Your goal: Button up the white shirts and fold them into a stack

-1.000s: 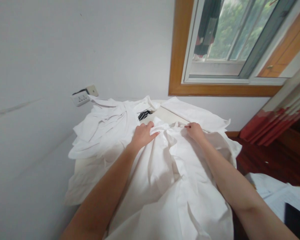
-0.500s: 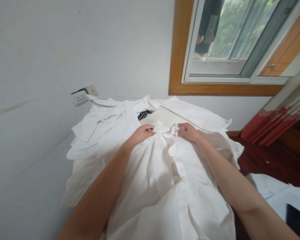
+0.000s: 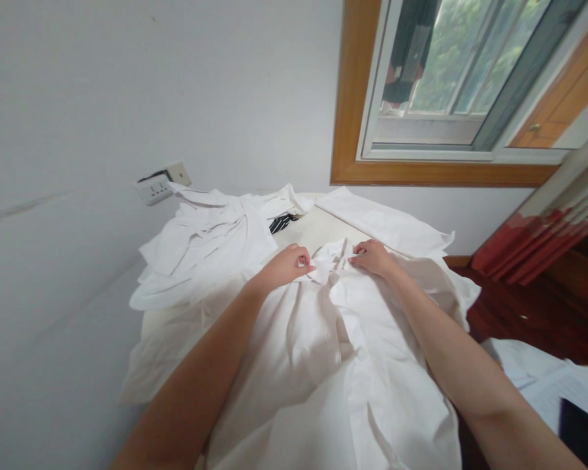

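Note:
A white shirt [image 3: 333,365] lies spread over a small table in front of me, its collar end at the far side. My left hand [image 3: 287,264] pinches the left part of the collar [image 3: 329,261], fingers closed on the cloth. My right hand [image 3: 372,256] is closed on the right part of the same collar. The two hands sit close together, a few centimetres apart.
A heap of other white garments [image 3: 200,248] lies at the left against the wall, with a dark striped piece [image 3: 281,222] showing. A folded white cloth [image 3: 387,225] lies behind. A wall socket [image 3: 151,189], a wood-framed window [image 3: 445,98] and a red curtain [image 3: 543,241] surround the table.
My left hand went from lying flat on the shirt to pinching the collar. Both hands have drawn closer together and bunched the collar between them.

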